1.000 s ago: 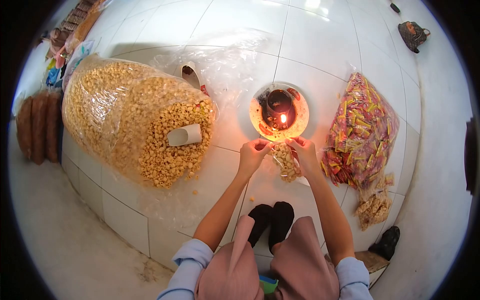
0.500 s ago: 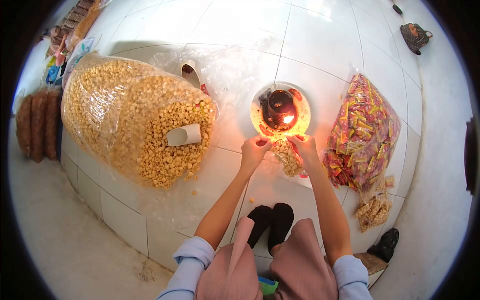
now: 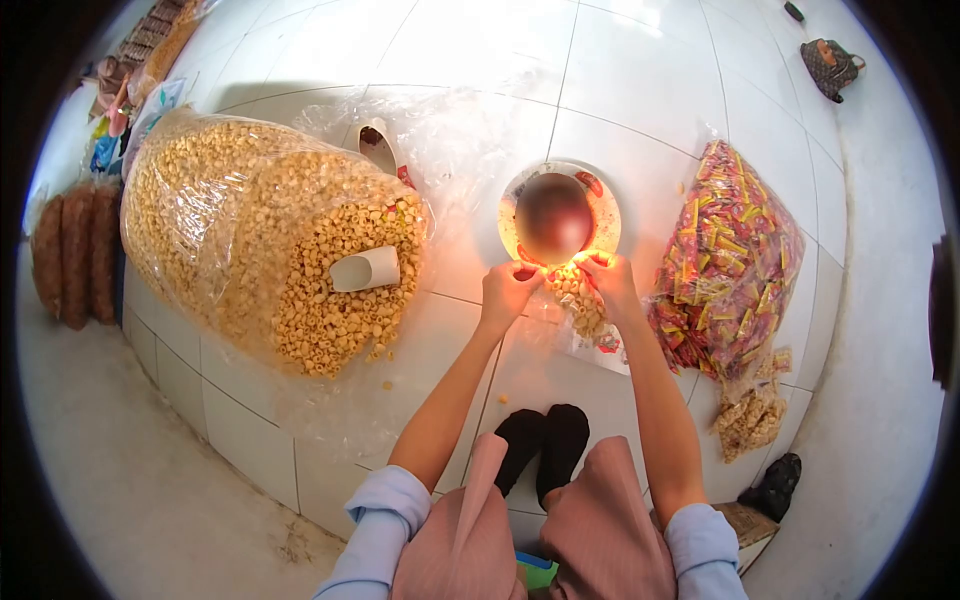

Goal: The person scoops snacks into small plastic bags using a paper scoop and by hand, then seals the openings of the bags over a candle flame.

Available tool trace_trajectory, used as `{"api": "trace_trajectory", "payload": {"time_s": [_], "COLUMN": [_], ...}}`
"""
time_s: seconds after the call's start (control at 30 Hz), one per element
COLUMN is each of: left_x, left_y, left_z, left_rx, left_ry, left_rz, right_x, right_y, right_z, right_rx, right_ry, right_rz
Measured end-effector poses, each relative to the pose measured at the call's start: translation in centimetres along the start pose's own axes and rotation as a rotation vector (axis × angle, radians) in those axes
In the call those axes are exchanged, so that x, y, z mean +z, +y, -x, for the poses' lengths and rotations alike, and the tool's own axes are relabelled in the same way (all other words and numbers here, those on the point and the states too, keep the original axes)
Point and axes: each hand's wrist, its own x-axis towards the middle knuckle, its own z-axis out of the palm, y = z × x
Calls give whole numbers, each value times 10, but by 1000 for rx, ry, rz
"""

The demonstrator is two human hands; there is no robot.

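My left hand (image 3: pixel 508 292) and my right hand (image 3: pixel 612 282) pinch the top edge of a small clear plastic bag (image 3: pixel 578 303) from either side. Pale puffed snack pieces fill the bag, which hangs below my fingers. Just beyond my fingertips is a plate (image 3: pixel 608 228) with red patterns. A dark, reddish round shape (image 3: pixel 553 215) on it is blurred, and orange light glows along its near side. Under the bag, part of a white sheet with red print (image 3: pixel 603 352) lies on the tiles.
To the left lies a large clear sack of puffed snacks (image 3: pixel 220 190), with a white scoop (image 3: pixel 365 270) in its mouth. A second white scoop (image 3: pixel 377 147) lies behind. At right are a bag of red-and-yellow sachets (image 3: pixel 725 260) and small filled bags (image 3: pixel 750 420).
The small bag's hanging part has swung slightly right, showing more of the printed sheet. Both hands keep their pinch. The flame and dark pot-like burner, clear earlier, are now blurred.
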Motion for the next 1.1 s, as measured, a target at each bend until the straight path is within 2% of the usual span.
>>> {"api": "trace_trajectory", "payload": {"time_s": [0.47, 1.1], "left_x": [6, 22], "left_y": [-3, -9], "left_z": [-17, -33], "left_rx": [-33, 27], "left_ry": [34, 93], "left_rz": [62, 133], "right_x": [0, -7], "right_y": [4, 9], "right_z": [-23, -29], "right_rx": [-37, -90], "right_ry": [53, 167], "right_rz": [-17, -28]}}
